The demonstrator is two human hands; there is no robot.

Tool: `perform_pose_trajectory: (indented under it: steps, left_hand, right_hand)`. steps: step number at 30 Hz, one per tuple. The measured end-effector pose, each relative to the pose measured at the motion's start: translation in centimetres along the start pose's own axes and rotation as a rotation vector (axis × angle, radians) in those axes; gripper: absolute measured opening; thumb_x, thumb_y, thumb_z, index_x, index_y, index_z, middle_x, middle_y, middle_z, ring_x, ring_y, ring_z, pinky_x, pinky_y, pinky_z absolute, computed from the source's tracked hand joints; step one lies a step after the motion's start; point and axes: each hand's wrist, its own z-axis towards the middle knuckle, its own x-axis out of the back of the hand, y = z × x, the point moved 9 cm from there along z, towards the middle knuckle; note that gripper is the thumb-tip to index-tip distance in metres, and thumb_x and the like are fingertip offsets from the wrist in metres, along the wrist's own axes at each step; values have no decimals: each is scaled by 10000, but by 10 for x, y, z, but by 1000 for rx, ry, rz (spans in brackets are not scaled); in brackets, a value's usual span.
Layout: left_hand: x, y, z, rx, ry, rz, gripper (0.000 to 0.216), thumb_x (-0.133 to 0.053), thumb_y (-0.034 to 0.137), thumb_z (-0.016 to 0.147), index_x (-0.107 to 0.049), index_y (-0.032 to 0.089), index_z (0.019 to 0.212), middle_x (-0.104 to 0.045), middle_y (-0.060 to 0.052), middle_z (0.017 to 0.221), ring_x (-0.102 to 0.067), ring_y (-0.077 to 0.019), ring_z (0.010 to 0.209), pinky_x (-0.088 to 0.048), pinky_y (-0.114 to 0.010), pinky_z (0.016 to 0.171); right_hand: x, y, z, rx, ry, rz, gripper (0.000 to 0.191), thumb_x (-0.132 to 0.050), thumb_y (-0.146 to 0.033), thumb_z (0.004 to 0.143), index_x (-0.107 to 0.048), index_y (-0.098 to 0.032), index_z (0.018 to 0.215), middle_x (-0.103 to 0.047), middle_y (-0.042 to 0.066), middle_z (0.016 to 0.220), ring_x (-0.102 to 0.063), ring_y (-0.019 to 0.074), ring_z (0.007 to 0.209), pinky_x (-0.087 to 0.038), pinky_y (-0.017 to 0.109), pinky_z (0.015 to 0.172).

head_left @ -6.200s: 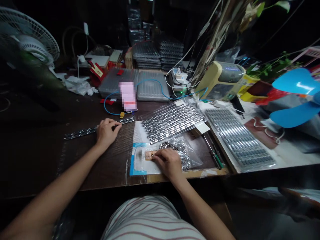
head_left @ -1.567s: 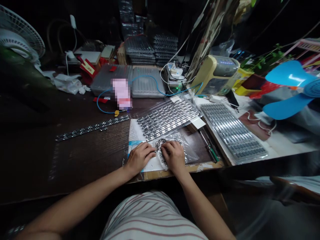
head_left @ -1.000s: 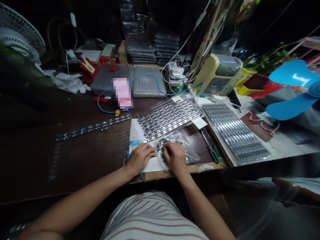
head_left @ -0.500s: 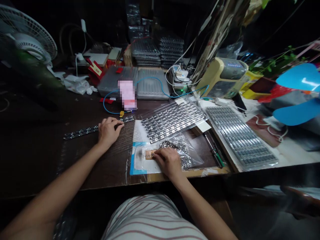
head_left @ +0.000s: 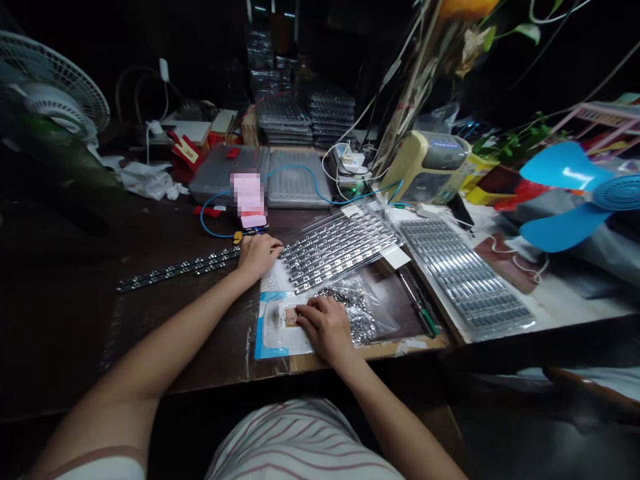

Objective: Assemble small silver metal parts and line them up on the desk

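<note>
My left hand [head_left: 257, 255] reaches forward to the left end of a clear sheet of metal strips [head_left: 345, 240]. Its fingers are curled on a strip's end there. A long row of metal strips [head_left: 170, 271] lies on the dark table just left of that hand. My right hand [head_left: 323, 327] rests near the table's front edge on a white sheet with a blue border [head_left: 273, 333]. Its bent fingertips press on a small brown piece [head_left: 289, 317]. A clear bag of small shiny metal parts [head_left: 356, 312] lies right beside that hand.
A clear tray of parts [head_left: 465, 277] lies at the right, with a green-handled tool [head_left: 423, 308] beside it. Behind are a beige device [head_left: 430, 167], a blue cable [head_left: 213, 223], flat grey cases [head_left: 295, 177] and stacked trays [head_left: 300, 117]. A white fan [head_left: 47, 107] stands left, a blue fan [head_left: 575, 193] right.
My left hand has moved right, from the long strip row on the table to the left end of the sheet of strips. My right hand has stayed on the brown piece.
</note>
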Motion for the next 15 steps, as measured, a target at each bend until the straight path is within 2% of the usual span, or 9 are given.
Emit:
perform_pose_trajectory:
  steps: [3, 6, 8, 11, 13, 15]
  left_hand:
    - [-8, 4, 15, 39, -35, -14, 177, -569, 320, 823, -705, 207, 807, -711, -70, 882, -612, -258, 872, -379, -392, 831]
    - [0, -5, 9, 102, 0, -95, 172, -553, 304, 828, -685, 194, 828, -707, -69, 842, -629, -243, 824, -422, -363, 784]
    - [8, -10, -6, 128, 21, -252, 186, -537, 287, 834, -664, 186, 923, -697, -62, 860, -639, -215, 789, -458, -322, 727]
    - [10, -4, -37, 120, -58, -564, 268, -453, 259, 871, -621, 197, 1071, -664, -45, 940, -638, -148, 686, -486, -250, 595]
    - [9, 7, -61, 86, -121, -655, 281, -417, 255, 887, -634, 205, 1059, -640, -45, 965, -622, -126, 655, -485, -227, 543]
    - [10, 23, -83, 18, -136, -644, 237, -462, 256, 876, -661, 205, 995, -635, -47, 953, -622, -140, 727, -503, -237, 600]
  right_hand:
    - [15, 16, -4, -54, 28, -107, 241, -621, -264, 856, -647, -258, 1096, -635, 45, 1025, -520, 208, 915, -359, 334, 755]
    - [22, 32, -7, -95, 28, -186, 272, -654, -256, 827, -638, -240, 1098, -629, 57, 1045, -511, 230, 921, -370, 345, 750]
    - [20, 37, -7, -96, 15, -184, 198, -653, -257, 829, -654, -230, 1024, -634, 53, 993, -517, 221, 892, -376, 335, 730]
    - [15, 39, -5, -100, 29, -148, 63, -609, -251, 862, -656, -217, 887, -630, 39, 888, -524, 198, 832, -381, 319, 706]
    - [15, 39, -4, -99, 61, -111, 76, -584, -248, 877, -651, -212, 871, -626, 37, 879, -527, 190, 821, -388, 315, 710]
    - [16, 38, -5, -91, 99, -66, 99, -559, -242, 889, -652, -212, 901, -627, 42, 904, -534, 187, 836, -399, 315, 729]
